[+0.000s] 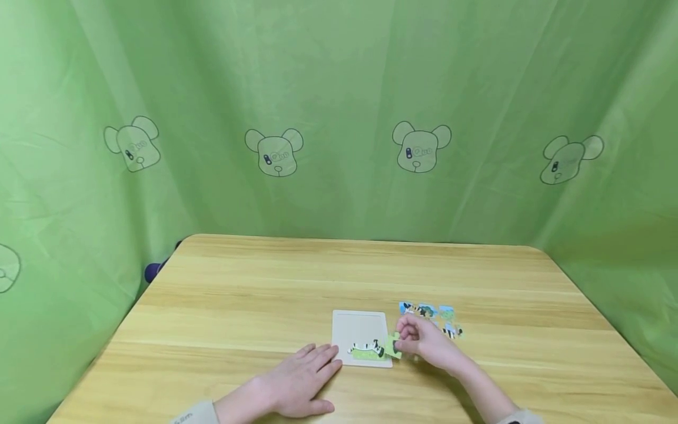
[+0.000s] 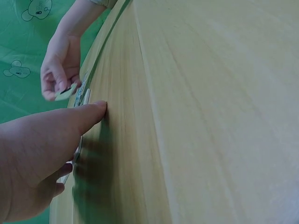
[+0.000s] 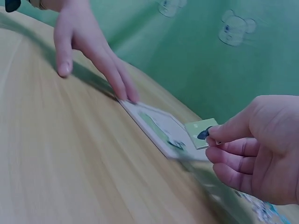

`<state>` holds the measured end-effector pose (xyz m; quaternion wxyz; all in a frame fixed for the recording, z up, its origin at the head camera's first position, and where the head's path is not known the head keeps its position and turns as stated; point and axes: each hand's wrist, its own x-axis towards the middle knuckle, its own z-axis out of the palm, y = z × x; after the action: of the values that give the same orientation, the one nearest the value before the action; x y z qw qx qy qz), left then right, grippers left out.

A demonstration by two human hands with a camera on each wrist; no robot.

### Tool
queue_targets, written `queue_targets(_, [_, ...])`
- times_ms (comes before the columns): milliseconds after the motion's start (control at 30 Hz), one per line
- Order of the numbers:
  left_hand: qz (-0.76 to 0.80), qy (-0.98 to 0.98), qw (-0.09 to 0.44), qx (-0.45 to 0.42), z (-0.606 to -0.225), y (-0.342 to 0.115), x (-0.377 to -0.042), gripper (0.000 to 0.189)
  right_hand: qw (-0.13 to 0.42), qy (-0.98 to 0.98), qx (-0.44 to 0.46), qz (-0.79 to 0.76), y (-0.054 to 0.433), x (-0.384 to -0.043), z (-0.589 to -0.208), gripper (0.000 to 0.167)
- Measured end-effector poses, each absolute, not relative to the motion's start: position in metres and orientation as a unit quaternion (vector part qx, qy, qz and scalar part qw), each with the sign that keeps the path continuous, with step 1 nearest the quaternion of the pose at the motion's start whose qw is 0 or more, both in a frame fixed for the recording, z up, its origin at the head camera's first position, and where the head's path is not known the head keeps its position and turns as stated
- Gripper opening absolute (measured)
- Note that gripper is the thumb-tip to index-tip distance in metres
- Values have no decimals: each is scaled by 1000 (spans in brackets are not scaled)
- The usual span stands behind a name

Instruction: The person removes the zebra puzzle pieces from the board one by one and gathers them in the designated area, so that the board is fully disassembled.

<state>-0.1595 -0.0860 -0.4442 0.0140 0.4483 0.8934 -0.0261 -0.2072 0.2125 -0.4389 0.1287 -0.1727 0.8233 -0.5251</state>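
Observation:
A shallow white puzzle tray (image 1: 357, 328) lies flat on the wooden table. Along its lower part sit joined jigsaw pieces (image 1: 367, 355) showing green grass and a black-and-white striped animal. My left hand (image 1: 299, 383) rests at the tray's left side, fingers extended, fingertips on its edge. Between thumb and fingers my right hand (image 1: 431, 345) pinches a green puzzle piece (image 3: 195, 131) with a dark patch on it. In the right wrist view this piece is tilted and overlaps the tray's far side. The thumb hides one end of the piece.
Several loose puzzle pieces (image 1: 446, 312), blue, green and striped, lie beyond and beside the right hand, which partly covers them. Green curtains (image 1: 339, 194) with bear-head outlines surround the table (image 1: 254, 282). Past the table's left edge a purple object (image 1: 152, 271) shows.

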Motion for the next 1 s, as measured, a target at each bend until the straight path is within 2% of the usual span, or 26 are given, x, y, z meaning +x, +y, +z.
queue_targets(233, [-29,891,8,454,-445,-87,-160,72,135,837,-155,-507,244,-202,-441,24])
queue_targets(433, [-26,890,7,455,-444,-87,-160,72,127,846,-150,-495,251,-202,-445,19])
queue_targets(767, [-25,887,3,461,-444,-87,-161,71,41,890,-145,-431,241,-204,-450,17])
queue_targets(1000, [-23,887,6,461,-445,-87,-161,71,27,911,-126,-392,238,-207,-452,16])
